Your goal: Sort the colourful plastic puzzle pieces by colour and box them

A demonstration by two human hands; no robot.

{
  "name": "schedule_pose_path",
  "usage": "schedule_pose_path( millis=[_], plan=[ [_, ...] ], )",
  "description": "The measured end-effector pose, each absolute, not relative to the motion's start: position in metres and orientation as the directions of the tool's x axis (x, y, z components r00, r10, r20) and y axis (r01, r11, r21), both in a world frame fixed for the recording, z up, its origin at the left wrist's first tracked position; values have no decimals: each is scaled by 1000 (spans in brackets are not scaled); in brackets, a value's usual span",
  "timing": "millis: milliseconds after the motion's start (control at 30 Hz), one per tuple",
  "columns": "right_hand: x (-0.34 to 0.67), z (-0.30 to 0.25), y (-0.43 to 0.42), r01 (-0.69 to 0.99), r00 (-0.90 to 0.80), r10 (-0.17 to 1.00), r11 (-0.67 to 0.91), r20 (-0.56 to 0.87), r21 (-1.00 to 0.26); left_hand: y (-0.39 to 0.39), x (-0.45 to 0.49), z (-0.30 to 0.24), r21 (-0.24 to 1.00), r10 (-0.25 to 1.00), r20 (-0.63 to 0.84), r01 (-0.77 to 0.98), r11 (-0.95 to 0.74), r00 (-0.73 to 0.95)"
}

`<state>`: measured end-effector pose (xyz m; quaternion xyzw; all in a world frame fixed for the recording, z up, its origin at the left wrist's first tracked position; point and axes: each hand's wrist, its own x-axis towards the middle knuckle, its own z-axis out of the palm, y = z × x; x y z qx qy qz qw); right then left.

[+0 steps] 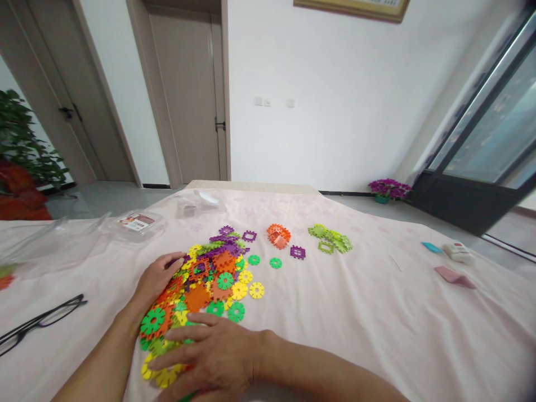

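Observation:
A heap of plastic interlocking pieces [198,297] in orange, green, yellow and purple lies on the cloth in front of me. My left hand [160,274] rests along the heap's left edge, its fingers bent over the pieces. Across the near end of the heap lies my right hand [213,352], fingers spread over yellow and green discs. Right of the heap sit a yellow disc [257,290], a green disc [275,262] and a purple square piece [298,252]. Farther back are a small orange pile [278,236] and a light green pile [330,239].
Clear plastic boxes [136,224] stand at the back left of the cloth-covered table [377,312]. Black-framed glasses [42,321] lie at the left. A white packet [457,252], a pink cloth piece [454,277] and a blue item [431,247] sit at the far right.

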<state>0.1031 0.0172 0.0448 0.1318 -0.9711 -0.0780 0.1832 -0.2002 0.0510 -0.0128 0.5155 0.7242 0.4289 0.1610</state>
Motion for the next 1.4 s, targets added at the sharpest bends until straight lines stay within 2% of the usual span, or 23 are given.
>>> schedule_pose_path(
  millis=[67,133,333,433,500,600,700,767,867,933,1000,1133,1333,1400],
  plan=[
    [99,39,15,-244,-894,-313,940,319,237,51,-201,-13,791,884,203,602,105,-421],
    [95,32,26,-214,-905,-273,955,325,206,52,-202,-15,794,885,195,598,110,-422],
    [93,15,86,25,-934,51,997,353,-79,53,-204,-17,800,886,191,590,109,-423],
    [97,10,104,106,-925,165,977,343,-184,52,-203,-16,795,886,185,595,118,-424],
    [100,9,109,130,-903,224,956,367,-263,52,-202,-15,789,887,183,602,124,-423],
    [107,12,116,108,-821,310,909,480,-403,51,-202,-15,783,889,172,607,138,-424],
    [121,19,131,227,-635,536,818,557,-528,52,-203,-16,784,893,169,607,134,-416],
    [136,24,146,420,-480,723,687,497,-593,52,-203,-16,784,893,170,607,133,-416],
    [165,30,169,694,-329,902,432,280,-576,53,-203,-16,783,889,170,606,140,-424],
    [181,33,178,795,-317,940,338,130,-503,53,-203,-15,782,890,166,607,144,-425],
    [191,34,182,839,-348,937,327,33,-436,54,-204,-16,780,890,161,608,150,-426],
    [197,35,183,857,-378,926,352,6,-377,55,-207,-20,785,893,150,600,153,-424],
    [218,44,191,878,-338,932,261,-132,-401,57,-209,-23,790,896,167,599,127,-411],
    [228,48,195,890,-291,950,226,-111,-396,57,-209,-21,788,895,179,604,120,-410]
  ],
)
